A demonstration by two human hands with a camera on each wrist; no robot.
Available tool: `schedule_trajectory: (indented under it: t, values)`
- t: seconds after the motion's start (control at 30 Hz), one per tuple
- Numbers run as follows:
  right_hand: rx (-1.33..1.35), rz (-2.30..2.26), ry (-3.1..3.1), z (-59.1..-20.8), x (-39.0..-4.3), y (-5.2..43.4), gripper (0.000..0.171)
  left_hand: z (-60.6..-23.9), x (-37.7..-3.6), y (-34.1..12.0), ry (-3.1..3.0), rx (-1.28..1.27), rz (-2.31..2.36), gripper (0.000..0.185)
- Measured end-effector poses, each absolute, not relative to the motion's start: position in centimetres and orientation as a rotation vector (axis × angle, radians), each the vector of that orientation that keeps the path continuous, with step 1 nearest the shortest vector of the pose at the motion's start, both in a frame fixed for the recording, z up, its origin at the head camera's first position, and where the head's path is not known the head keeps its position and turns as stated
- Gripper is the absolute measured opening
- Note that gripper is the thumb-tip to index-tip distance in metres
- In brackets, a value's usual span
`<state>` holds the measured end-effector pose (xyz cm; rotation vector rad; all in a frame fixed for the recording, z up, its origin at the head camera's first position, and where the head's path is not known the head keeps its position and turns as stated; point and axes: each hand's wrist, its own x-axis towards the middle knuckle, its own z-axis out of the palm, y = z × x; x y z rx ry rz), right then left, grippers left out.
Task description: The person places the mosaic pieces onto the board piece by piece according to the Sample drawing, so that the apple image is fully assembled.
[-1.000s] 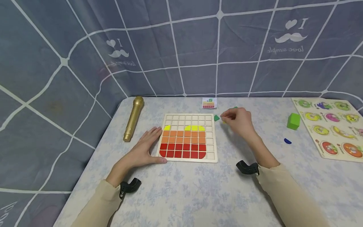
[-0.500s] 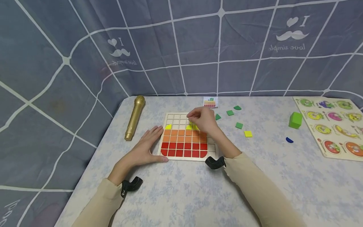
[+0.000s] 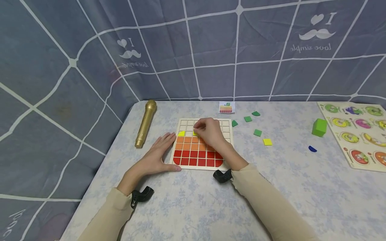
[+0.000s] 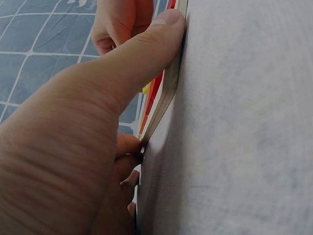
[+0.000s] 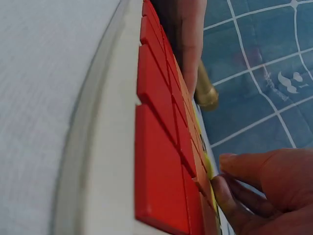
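Observation:
A square wooden grid board (image 3: 184,123) lies on the table, with rows of red tiles (image 3: 193,162) and orange tiles (image 3: 187,146) in its cells. At the left of the row above them sits a yellow corner tile (image 3: 181,133). My left hand (image 3: 155,154) rests along the board's left edge, fingers spread, thumb by the front corner. My right hand (image 3: 211,133) is over the board and pinches a yellow tile (image 5: 209,166) between thumb and fingertips, at the row above the orange. That hand hides the cells to the right of this tile.
Right of the board lie several green tiles (image 3: 257,133) and a yellow tile (image 3: 267,142). A picture card (image 3: 227,107) stands behind it, a gold microphone (image 3: 146,124) to the left. Farther right are a green block (image 3: 319,127), a blue half-round piece (image 3: 312,149) and a fruit puzzle board (image 3: 351,135).
My right hand has moved left from the loose tiles onto the board, carrying a yellow tile down to the row above the orange. The left hand stays at the board's edge.

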<state>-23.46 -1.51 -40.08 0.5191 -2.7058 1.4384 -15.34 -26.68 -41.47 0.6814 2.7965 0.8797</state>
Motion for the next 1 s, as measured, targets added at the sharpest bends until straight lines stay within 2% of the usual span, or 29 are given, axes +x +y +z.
schedule_trajectory:
  t: [0.5, 1.0]
  values:
    - [0.655, 1.289, -2.714, -38.5, -22.7, 0.4, 0.011, -41.0, -15.5, -26.5, 2.812, 0.665, 0.859, 0.124]
    - [0.594, 1.210, -2.777, -38.1, -20.0, 9.8, 0.012, -41.5, -15.3, -26.5, 2.807, 0.661, 0.857, 0.124]
